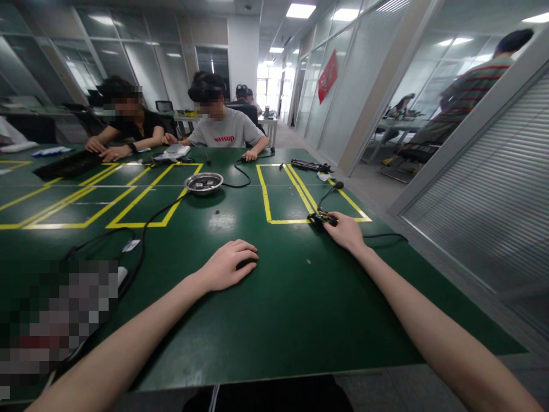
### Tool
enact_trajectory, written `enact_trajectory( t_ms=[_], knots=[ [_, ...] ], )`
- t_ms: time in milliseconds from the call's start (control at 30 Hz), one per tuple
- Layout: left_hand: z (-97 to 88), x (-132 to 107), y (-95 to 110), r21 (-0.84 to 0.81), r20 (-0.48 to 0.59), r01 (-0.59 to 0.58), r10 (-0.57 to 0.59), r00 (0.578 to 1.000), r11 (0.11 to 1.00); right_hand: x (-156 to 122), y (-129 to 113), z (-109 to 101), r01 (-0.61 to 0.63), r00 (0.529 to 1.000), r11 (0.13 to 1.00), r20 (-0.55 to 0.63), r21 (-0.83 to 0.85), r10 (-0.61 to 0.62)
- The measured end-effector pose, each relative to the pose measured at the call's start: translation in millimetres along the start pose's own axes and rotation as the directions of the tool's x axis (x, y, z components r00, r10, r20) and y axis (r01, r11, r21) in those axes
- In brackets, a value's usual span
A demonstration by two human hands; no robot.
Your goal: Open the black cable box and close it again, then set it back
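My right hand (346,230) is closed on the near right side of a small black base that belongs to what looks like a gooseneck desk microphone (321,220). Its thin neck leans up and right to a round dark head. Greenish and coloured parts show on the base, too small to make out. The base sits at the near edge of a yellow-taped rectangle (268,200). My left hand (227,264) lies palm down on the green table (274,320), fingers loosely apart, holding nothing.
A steel bowl (203,183) with small metal parts stands mid-table. Black cables (143,246) run along the left, near a blurred-out object (64,315). A folded black tripod-like item (311,166) lies at the far right. Two people sit across, one with a hand (251,155) by another cable.
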State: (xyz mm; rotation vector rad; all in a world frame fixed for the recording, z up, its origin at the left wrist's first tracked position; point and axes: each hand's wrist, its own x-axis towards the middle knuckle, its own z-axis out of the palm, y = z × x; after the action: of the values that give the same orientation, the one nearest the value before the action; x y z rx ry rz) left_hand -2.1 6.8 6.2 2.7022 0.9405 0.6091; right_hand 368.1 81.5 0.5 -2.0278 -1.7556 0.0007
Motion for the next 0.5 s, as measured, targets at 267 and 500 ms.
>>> enact_trajectory(
  t_ms=[267,500],
  knots=[
    [-7.1,-0.1,10.5,-0.008,-0.189,-0.091,0.088,0.978,0.996,-76.4,-85.5,3.7,0.639,0.568,0.545,0.145,0.542,-0.81],
    [-10.2,0.3,23.9,-0.014,0.0,-0.139,0.139,0.99,0.99,-94.5,-98.1,7.1,0.739,0.425,0.281,-0.1,0.612,-0.9]
  ],
)
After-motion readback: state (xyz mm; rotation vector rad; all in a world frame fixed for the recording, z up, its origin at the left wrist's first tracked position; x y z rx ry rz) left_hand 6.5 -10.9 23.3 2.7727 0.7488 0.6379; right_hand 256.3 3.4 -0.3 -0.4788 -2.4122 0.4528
